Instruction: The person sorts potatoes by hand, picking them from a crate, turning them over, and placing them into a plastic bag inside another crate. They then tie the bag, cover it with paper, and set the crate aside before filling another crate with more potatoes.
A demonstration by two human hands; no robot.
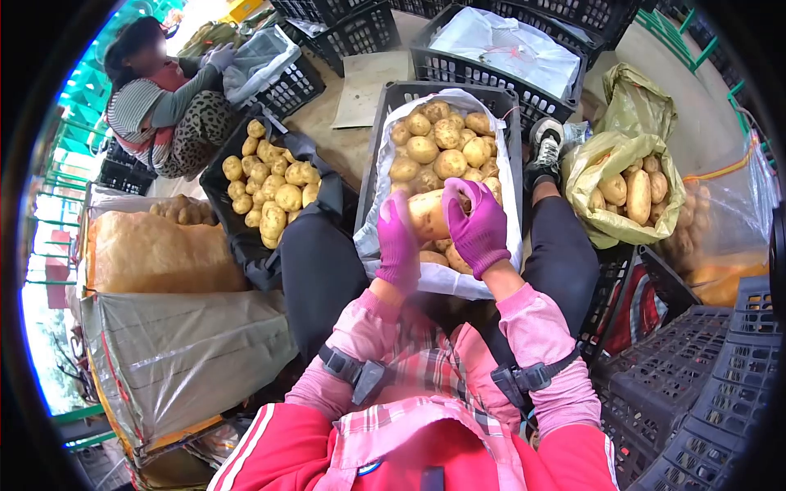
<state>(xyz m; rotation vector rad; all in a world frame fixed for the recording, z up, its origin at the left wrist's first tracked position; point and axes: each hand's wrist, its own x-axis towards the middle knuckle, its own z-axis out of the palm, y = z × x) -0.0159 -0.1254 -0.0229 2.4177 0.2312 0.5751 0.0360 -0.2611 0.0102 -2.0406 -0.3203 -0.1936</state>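
Between my two hands, both in purple gloves, is a long, large potato [428, 214], held over the crate in front of me. My left hand [397, 237] grips its left end. My right hand [475, 225] wraps round its right end, fingers bent over the top; a darker potato surface shows under those fingers. Below and beyond them, many round potatoes [449, 164] fill a black crate [512, 123] with a white liner [377, 164]. The liner's front edge hangs just below my wrists.
Smaller potatoes fill a black-lined crate [270, 192] at left. A yellow-green sack [610, 159] of long potatoes stands at right. Black crates [671, 385] are stacked at lower right. Another person [168, 106] crouches at upper left by a lined crate [291, 86]. A paper-covered crate [499, 53] stands ahead.
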